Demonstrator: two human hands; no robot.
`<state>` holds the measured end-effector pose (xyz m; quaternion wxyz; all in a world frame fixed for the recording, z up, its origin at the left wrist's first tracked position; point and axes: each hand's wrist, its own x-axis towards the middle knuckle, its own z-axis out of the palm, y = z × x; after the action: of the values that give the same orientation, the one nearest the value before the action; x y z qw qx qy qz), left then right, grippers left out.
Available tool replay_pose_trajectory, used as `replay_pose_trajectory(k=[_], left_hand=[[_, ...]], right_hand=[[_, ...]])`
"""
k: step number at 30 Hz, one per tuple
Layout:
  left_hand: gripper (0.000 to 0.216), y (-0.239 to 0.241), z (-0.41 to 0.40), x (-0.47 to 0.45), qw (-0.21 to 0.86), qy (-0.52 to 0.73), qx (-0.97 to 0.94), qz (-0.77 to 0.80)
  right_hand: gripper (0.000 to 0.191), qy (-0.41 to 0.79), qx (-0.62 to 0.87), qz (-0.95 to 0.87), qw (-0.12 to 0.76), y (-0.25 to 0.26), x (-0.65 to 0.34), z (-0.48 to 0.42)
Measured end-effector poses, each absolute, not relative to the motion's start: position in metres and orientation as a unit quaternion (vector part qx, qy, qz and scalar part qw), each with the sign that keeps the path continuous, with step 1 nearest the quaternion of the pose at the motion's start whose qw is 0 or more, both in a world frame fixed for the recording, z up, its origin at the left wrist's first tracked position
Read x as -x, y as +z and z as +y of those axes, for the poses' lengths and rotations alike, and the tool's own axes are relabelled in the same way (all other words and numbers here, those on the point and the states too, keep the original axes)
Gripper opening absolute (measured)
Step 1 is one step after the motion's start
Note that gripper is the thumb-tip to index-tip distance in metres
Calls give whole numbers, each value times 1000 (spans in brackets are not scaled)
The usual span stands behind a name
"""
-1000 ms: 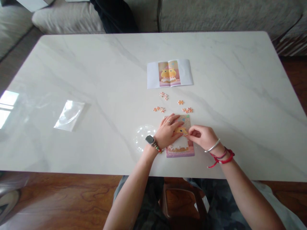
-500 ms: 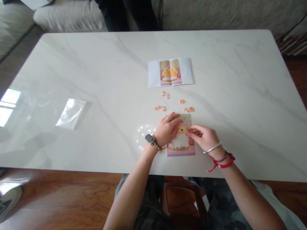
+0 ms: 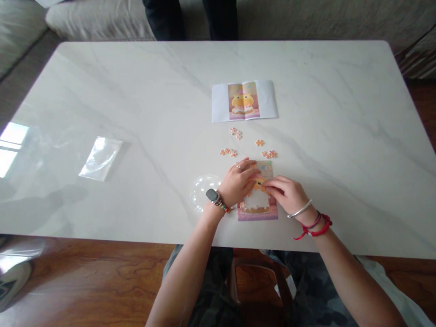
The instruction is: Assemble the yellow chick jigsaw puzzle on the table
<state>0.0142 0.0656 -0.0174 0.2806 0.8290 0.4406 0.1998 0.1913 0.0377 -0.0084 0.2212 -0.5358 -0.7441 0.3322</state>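
Note:
A partly filled jigsaw puzzle lies near the front edge of the table, with a pale gap in its middle and yellow pieces around a dark eye above it. My left hand rests palm down across the puzzle's left and upper part, fingers stretched out, covering some of it. At the right side my right hand has thumb and fingers pinched together over the yellow pieces. Whatever is between those fingertips is too small and hidden to make out.
Loose puzzle pieces lie in small clusters beyond the puzzle, with more pieces to the right. Behind them is a creased picture sheet. A clear plastic bag sits at left on the marble-look table. A person's legs are at the far edge.
My right hand has shifted slightly left, its pinched fingertips now closer to the dark eye. My left hand stays on the puzzle. The person's legs across the table have moved right.

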Motion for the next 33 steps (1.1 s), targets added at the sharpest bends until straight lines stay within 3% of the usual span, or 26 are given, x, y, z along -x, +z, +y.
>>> replay_pose_trajectory(k=[10, 26, 33], left_hand=[[26, -16, 66, -14, 281, 188, -831, 441], [26, -16, 64, -14, 279, 159, -835, 446], [26, -16, 64, -15, 275, 158, -835, 450]], right_hand=[[16, 280, 587, -734, 194, -12, -187, 33], [10, 376, 634, -645, 201, -9, -183, 31], [10, 349, 632, -666, 189, -10, -179, 29]])
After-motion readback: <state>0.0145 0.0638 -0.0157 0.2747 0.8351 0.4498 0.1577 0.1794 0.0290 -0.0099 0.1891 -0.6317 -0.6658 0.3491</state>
